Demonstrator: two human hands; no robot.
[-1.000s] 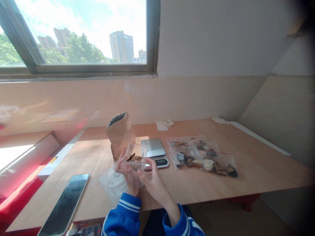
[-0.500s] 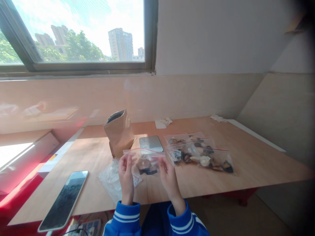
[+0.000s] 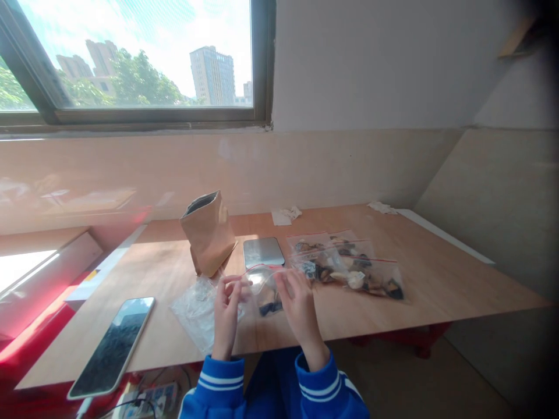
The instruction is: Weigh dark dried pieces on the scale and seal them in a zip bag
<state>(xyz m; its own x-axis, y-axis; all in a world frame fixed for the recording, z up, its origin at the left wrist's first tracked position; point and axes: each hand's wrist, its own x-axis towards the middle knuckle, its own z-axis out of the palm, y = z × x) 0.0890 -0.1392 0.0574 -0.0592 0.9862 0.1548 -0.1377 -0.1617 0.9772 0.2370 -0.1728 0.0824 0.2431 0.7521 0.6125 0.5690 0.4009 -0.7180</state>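
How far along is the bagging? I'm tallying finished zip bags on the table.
Done: several filled zip bags lie right of the scale. In hand: left hand and right hand pinch the top of a small bag holding dark pieces, mouth gaping. Left: empty bags and the open paper bag.

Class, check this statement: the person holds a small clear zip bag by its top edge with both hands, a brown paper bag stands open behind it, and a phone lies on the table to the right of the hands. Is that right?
Not quite. The head view shows the phone lying to the left of the hands, not the right. The rest holds: the left hand and right hand hold the small clear zip bag by its top edge, and the brown paper bag stands open behind it on the table.
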